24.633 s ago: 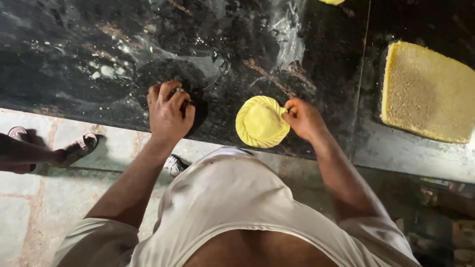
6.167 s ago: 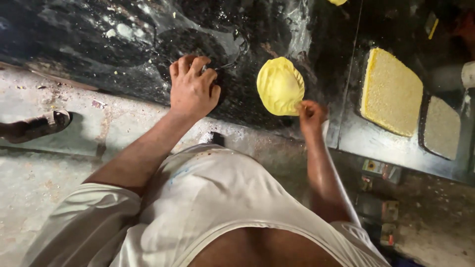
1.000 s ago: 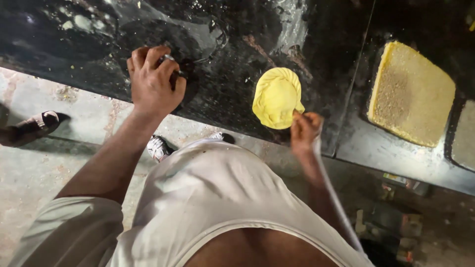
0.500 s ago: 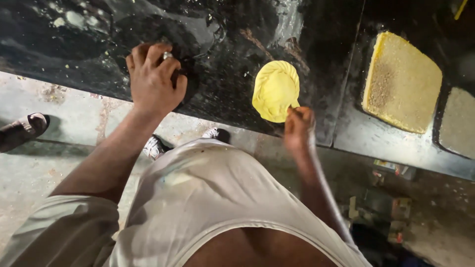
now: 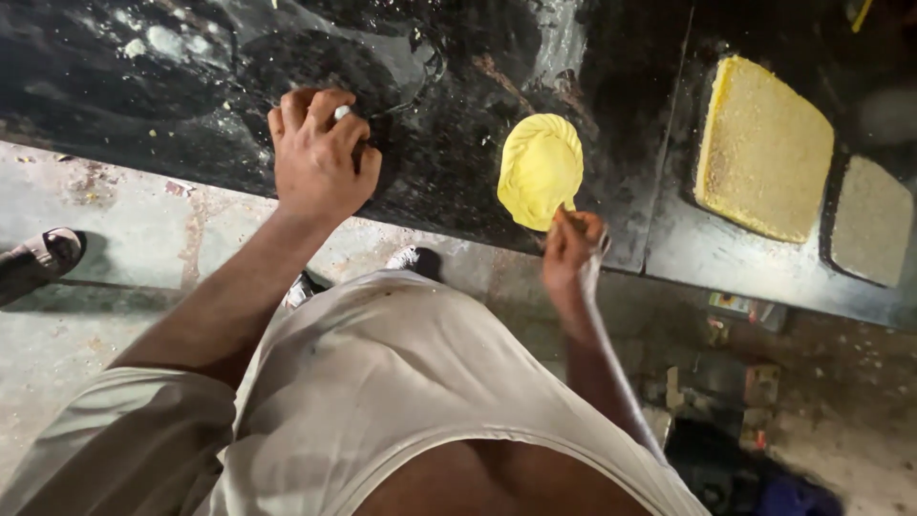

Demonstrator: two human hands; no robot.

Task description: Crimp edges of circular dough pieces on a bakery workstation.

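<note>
A round yellow disc of dough (image 5: 541, 169) with a twisted rim lies on the dark wet stone counter (image 5: 458, 115). My right hand (image 5: 572, 247) pinches its near edge with the fingertips. My left hand (image 5: 320, 158) rests on the counter to the left, fingers curled over something small and whitish that I cannot make out. Both forearms reach forward from my pale shirt.
A yellow-crusted slab (image 5: 764, 148) lies at the right on a separate dark surface, with a greyer slab (image 5: 871, 222) beside it. White dough bits (image 5: 158, 43) dot the far left counter. A sandalled foot (image 5: 38, 260) stands on the concrete floor at the left. Clutter lies on the floor at lower right.
The view has shifted a little. My right hand has stayed at the disc's near edge and the disc has turned slightly. My left hand has kept its place on the counter.
</note>
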